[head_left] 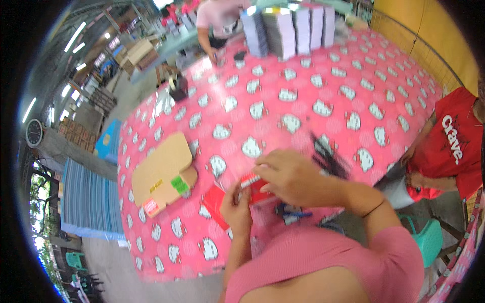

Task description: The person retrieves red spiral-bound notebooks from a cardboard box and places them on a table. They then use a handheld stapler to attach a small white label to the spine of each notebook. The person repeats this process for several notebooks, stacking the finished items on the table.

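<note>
In front of my body, at the near side of the table, I hold a small red box (257, 191) with white print. A red flap (214, 203) sticks out to its left. My left hand (237, 208) is closed around the box's left end, thumb on top. From the right, my right hand (289, 177) reaches over with bent fingers pressed on the box's upper edge; its fingertips are slightly blurred. Left of my hands lies a flat tan cardboard piece (164, 171) with rounded corners and yellow, green and red stickers. Something with blue handles (295, 213), perhaps scissors, lies below my right wrist.
Several thin black strips (331, 155) lie beyond my right forearm on the pink patterned tablecloth (273, 111). A black tape dispenser (177, 88) stands at the far left edge, tall paper stacks (288, 33) at the back. One person (220, 20) is across the table, another (457, 144) at the right.
</note>
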The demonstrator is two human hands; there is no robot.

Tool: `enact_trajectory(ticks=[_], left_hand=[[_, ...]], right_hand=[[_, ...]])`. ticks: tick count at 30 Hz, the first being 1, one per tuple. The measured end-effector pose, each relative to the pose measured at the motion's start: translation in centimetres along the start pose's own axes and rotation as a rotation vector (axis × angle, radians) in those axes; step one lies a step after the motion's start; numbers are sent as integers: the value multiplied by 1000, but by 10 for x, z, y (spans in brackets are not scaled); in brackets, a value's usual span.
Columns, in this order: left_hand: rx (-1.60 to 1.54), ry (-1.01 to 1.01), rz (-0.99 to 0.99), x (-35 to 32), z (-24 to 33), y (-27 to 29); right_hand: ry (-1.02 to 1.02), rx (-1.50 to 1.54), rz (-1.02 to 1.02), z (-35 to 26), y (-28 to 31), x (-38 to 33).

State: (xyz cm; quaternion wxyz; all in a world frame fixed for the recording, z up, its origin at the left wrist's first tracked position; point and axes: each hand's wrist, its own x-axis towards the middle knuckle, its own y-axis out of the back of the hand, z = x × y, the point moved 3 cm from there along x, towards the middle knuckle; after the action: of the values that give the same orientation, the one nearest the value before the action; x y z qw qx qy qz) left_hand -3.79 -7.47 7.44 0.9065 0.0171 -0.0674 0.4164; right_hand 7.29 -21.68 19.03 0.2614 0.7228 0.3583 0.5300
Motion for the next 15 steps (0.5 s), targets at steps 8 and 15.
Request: enact_trajectory(ticks=[8, 15], left_hand=[[274, -506, 44, -13, 11, -9], [-80, -138, 28, -11, 6, -13]], right_hand=[[-163, 113, -15, 11, -63, 9], [-110, 38, -68, 9, -66, 5]])
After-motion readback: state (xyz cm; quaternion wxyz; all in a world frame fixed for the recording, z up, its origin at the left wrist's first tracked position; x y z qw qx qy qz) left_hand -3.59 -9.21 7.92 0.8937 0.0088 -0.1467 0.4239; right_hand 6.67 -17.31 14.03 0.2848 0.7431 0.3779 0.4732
